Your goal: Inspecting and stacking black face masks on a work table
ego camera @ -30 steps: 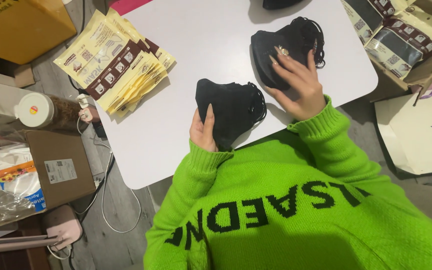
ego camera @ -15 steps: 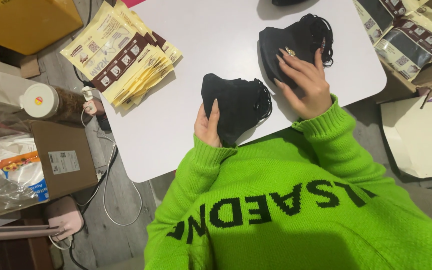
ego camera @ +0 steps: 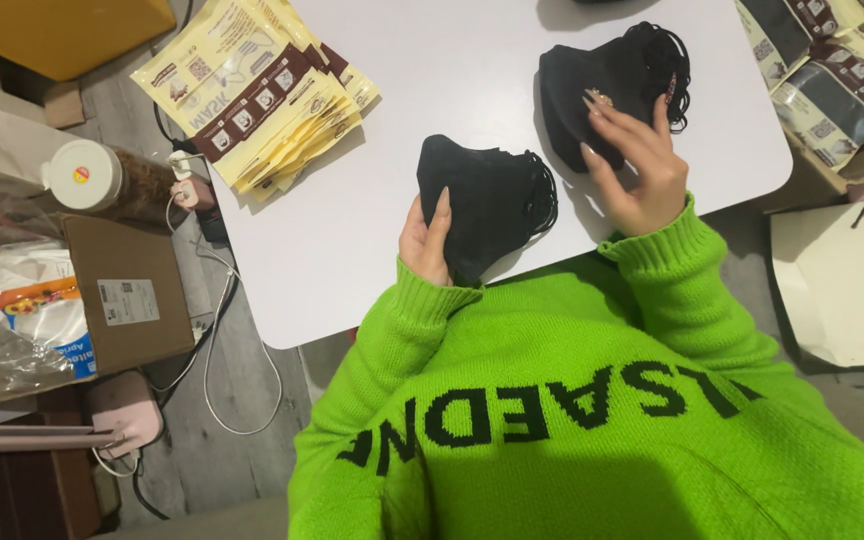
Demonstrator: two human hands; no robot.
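Two stacks of black face masks – folded flat, ear loops bunched at the right edges. Near stack (ego camera: 487, 200) lies mid-surface; far stack (ego camera: 607, 85) sits further back, well apart.

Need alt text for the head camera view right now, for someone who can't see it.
A person in a bright green sweater works at a white table: the left hand holds a stack of black face masks, and the right hand rests on a second black stack. Yellow mask packets lie fanned at the table's left.

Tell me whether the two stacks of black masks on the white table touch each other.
Apart. The head view shows a strip of white table between the near stack of black masks and the far stack of black masks.
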